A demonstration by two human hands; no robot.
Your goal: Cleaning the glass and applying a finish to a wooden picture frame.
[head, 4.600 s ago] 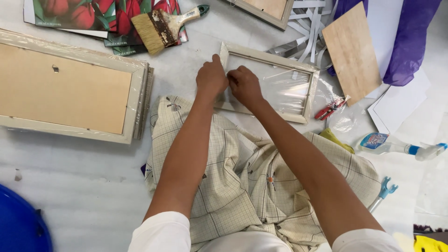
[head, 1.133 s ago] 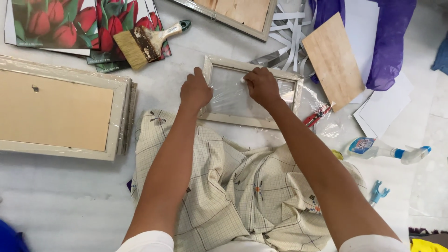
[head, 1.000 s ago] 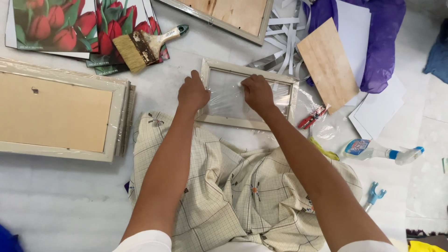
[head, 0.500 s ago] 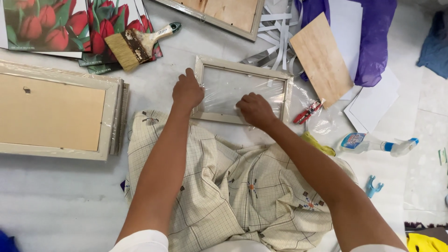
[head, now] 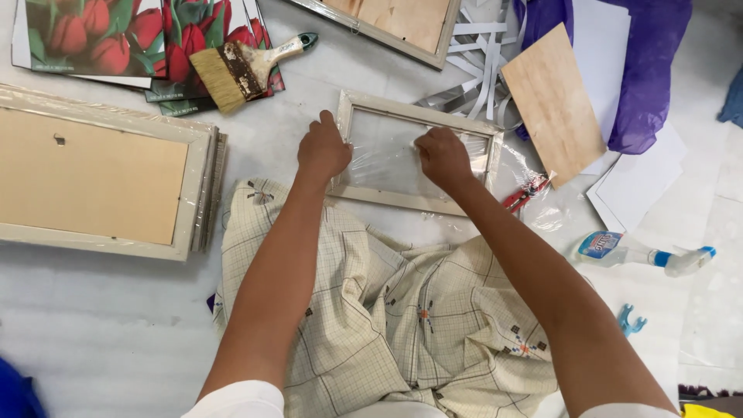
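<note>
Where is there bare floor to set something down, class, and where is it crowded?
Free: the floor below the large frame, left of the checked cloth. Crowded: right of the small frame under both hands, among pliers, wooden board, papers and spray bottle.

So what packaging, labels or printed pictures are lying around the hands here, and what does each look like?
Spray bottle: lying on its side at the right, clear body, blue and red label, white and blue nozzle.
Flower prints: stacked at top left, red tulips on green.
Clear plastic wrap: stretched over the small pale frame, under the left hand and right hand.
No signs or screens.
</note>
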